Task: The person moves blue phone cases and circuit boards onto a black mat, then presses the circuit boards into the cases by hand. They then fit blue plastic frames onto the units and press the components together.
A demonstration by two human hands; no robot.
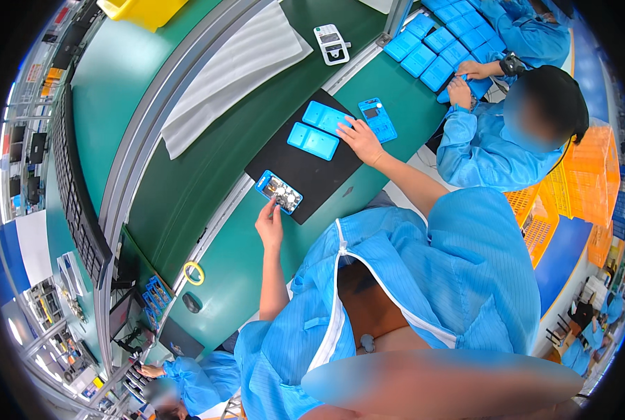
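A blue tray (pixel 297 204) holding an exposed circuit board (pixel 281 192) with pale round parts lies at the near left corner of a black mat (pixel 277 160). My left hand (pixel 268 225) is at its near edge, the fingertips closed together over the rim; what they pinch is too small to make out. Farther right, two blue trays (pixel 313 141) with shallow hollows lie side by side on the mat. My right hand (pixel 363 143) has its fingers apart and touches the right end of the farther one. Just beyond that hand lies another blue tray (pixel 377 120) with dark and white parts.
A white handheld device (pixel 332 44) and white foam sheets (pixel 232 73) lie beyond the mat. Many blue trays (pixel 438 45) crowd the right, where a co-worker's hands (pixel 466 82) work. A yellow ring (pixel 194 274) and black mouse (pixel 191 302) are at left. A metal rail (pixel 120 164) curves across.
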